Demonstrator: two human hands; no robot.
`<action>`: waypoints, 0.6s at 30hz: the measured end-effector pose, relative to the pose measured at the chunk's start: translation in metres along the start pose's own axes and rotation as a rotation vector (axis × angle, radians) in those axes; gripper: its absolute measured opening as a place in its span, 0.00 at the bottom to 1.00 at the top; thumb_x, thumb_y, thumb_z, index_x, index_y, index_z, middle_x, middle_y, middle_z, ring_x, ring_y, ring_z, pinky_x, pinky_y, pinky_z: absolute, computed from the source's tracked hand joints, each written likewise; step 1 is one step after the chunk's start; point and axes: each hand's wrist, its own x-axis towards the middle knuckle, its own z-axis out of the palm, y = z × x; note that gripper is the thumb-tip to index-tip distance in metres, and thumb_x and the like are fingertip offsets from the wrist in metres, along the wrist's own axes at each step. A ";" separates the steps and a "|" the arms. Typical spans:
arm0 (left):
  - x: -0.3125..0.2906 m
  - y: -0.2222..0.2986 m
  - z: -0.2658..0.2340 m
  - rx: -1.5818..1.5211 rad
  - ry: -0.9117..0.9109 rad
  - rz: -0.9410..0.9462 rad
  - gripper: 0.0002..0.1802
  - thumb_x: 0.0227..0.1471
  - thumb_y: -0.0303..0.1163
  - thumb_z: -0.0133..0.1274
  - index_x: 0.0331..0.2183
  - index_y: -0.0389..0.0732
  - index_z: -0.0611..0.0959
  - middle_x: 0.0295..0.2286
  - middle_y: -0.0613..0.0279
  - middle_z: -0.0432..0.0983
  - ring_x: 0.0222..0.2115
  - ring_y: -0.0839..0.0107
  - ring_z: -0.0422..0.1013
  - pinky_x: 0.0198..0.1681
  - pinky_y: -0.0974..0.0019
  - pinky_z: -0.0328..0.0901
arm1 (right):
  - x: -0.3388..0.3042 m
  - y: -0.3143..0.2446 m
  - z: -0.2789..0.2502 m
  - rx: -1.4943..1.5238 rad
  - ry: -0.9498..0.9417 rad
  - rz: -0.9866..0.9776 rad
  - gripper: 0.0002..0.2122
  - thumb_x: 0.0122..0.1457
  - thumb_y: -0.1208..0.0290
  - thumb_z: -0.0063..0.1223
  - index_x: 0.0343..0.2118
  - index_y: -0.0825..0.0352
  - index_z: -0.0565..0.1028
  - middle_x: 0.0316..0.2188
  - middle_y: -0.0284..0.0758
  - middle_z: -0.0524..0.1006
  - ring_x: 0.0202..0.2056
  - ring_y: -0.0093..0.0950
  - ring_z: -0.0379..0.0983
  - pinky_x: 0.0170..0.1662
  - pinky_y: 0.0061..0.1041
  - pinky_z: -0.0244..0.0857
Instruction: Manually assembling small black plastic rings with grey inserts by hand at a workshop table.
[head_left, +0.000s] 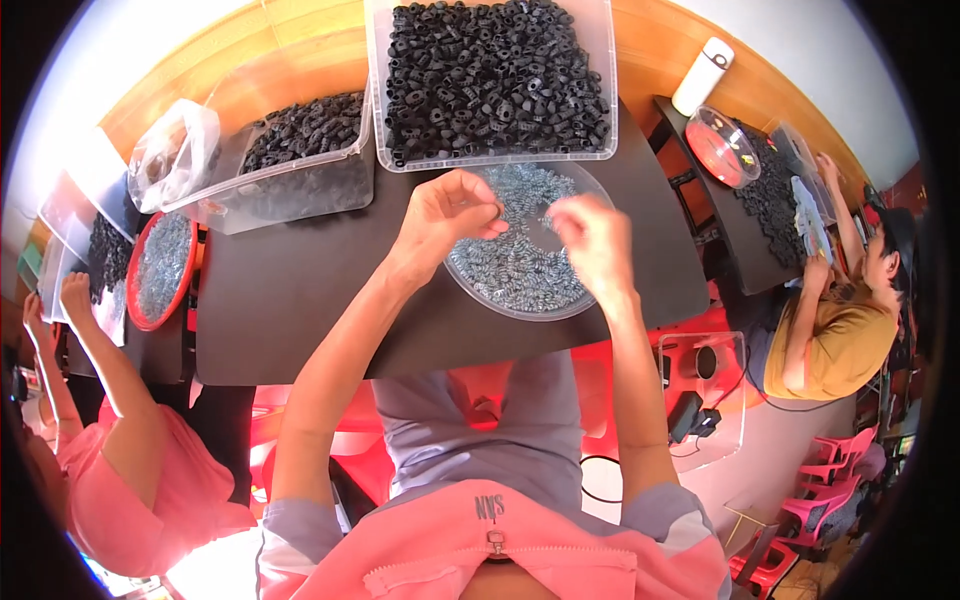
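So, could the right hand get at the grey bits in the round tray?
Probably yes: the right hand hovers over the right side of the tray, and nothing covers most of the grey bits.

so you've got a small dark piece (498, 211) pinched in your left fingers (474, 187) above bluish-grey coils (515, 275), heaped loose in a round clear tray (530, 317) on the tabletop (665, 250)

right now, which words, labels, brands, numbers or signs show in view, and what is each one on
Pink garment on the wearer: one short dark line of lettering above the zip pull; I won't copy it out.
White bottle: any marking is too small to read.
Round clear tray and large clear tub: no lettering I can make out.
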 end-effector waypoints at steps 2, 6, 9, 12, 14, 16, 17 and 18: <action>-0.002 -0.005 0.001 -0.036 -0.012 -0.008 0.07 0.49 0.22 0.53 0.34 0.36 0.75 0.31 0.57 0.75 0.31 0.69 0.76 0.36 0.69 0.72 | -0.010 0.007 0.008 -0.017 -0.080 0.149 0.09 0.46 0.84 0.55 0.32 0.68 0.78 0.28 0.38 0.78 0.28 0.32 0.76 0.32 0.25 0.68; -0.009 -0.010 -0.002 -0.022 -0.027 -0.046 0.10 0.50 0.23 0.54 0.38 0.33 0.78 0.34 0.59 0.75 0.33 0.69 0.76 0.37 0.70 0.71 | -0.012 0.005 0.006 0.096 0.089 0.160 0.08 0.47 0.84 0.55 0.31 0.68 0.78 0.27 0.40 0.77 0.27 0.33 0.75 0.30 0.26 0.68; -0.009 -0.015 -0.004 -0.042 -0.034 -0.048 0.10 0.50 0.24 0.55 0.37 0.33 0.78 0.34 0.60 0.76 0.33 0.69 0.76 0.37 0.70 0.72 | -0.012 0.013 0.006 0.019 0.038 0.186 0.07 0.47 0.83 0.54 0.30 0.68 0.78 0.26 0.39 0.77 0.27 0.35 0.74 0.31 0.29 0.68; -0.010 -0.014 -0.005 -0.039 -0.020 -0.059 0.09 0.49 0.25 0.56 0.36 0.34 0.80 0.32 0.62 0.76 0.31 0.72 0.75 0.35 0.71 0.71 | -0.012 0.013 0.009 -0.101 -0.065 0.181 0.05 0.46 0.82 0.54 0.27 0.67 0.78 0.25 0.37 0.76 0.29 0.38 0.73 0.33 0.32 0.67; -0.011 -0.011 -0.005 -0.029 -0.016 -0.047 0.08 0.49 0.24 0.56 0.35 0.35 0.80 0.31 0.63 0.76 0.31 0.74 0.75 0.36 0.72 0.70 | -0.010 0.010 0.009 -0.155 -0.118 0.158 0.05 0.46 0.82 0.54 0.27 0.66 0.78 0.24 0.37 0.75 0.31 0.39 0.72 0.34 0.34 0.66; -0.011 -0.011 -0.006 -0.017 -0.016 -0.034 0.08 0.49 0.24 0.56 0.35 0.36 0.81 0.30 0.63 0.77 0.31 0.75 0.74 0.37 0.73 0.69 | -0.005 0.008 0.010 -0.244 -0.196 0.106 0.05 0.45 0.82 0.54 0.26 0.66 0.78 0.26 0.38 0.75 0.35 0.39 0.71 0.36 0.35 0.66; -0.011 -0.013 -0.006 0.060 -0.004 0.022 0.08 0.48 0.23 0.57 0.34 0.36 0.81 0.30 0.64 0.77 0.32 0.76 0.73 0.38 0.73 0.68 | -0.003 0.009 0.011 -0.245 -0.197 0.106 0.05 0.45 0.82 0.54 0.26 0.66 0.78 0.26 0.38 0.75 0.35 0.39 0.71 0.36 0.35 0.66; -0.011 -0.014 -0.006 0.137 0.008 0.079 0.08 0.48 0.23 0.57 0.34 0.37 0.81 0.30 0.64 0.77 0.32 0.77 0.72 0.39 0.73 0.67 | -0.001 0.012 0.012 -0.289 -0.245 0.081 0.05 0.45 0.81 0.54 0.26 0.66 0.78 0.27 0.38 0.75 0.36 0.40 0.71 0.37 0.35 0.66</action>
